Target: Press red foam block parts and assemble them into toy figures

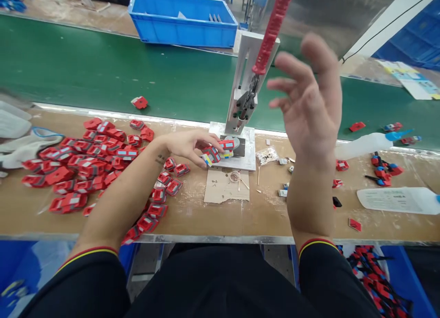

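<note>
My left hand (192,146) is at the base of a metal toggle press (245,102), its fingers closed on a small red toy car (211,155). Another red piece (227,145) lies against the fingertips on the press's plate (249,160), beside a round grey part. My right hand (309,93) is raised to the right of the press's red handle (273,31), fingers spread and slightly blurred, with nothing in it. A large pile of red car parts (92,155) lies left of my left forearm.
A cardboard piece (220,189) lies before the press. White bottles (395,200) and loose parts are at the right. Behind runs a green belt (85,70) with a red part (139,102); a blue crate (182,27) stands beyond. A person's arm shows at the top left.
</note>
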The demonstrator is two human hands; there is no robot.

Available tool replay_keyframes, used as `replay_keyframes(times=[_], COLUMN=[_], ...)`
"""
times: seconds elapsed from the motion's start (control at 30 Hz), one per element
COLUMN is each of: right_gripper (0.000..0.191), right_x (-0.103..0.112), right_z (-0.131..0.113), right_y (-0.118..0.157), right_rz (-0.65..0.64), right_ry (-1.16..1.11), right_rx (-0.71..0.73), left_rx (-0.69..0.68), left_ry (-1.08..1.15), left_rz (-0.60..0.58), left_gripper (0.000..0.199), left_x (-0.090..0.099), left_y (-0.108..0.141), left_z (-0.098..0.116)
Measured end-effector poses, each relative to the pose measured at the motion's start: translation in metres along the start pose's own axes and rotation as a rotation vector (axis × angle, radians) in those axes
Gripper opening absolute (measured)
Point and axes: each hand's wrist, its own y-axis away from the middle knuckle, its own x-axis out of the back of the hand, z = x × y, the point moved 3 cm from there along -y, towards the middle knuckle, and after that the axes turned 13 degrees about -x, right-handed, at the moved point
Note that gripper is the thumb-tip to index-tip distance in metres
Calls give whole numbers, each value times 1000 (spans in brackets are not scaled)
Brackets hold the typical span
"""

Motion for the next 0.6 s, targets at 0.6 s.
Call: replay_keyframes(times=[0.6], right_gripper=[59], right_x=[-55], right_z=[49], right_y=[147], right_rz=[440], right_ry=[312], right_rx=[-322], left_rx=[-114], left_ry=[57], left_rz=[64], left_gripper=[33], left_x=[-42], left_y=[-22], left_z=[30])
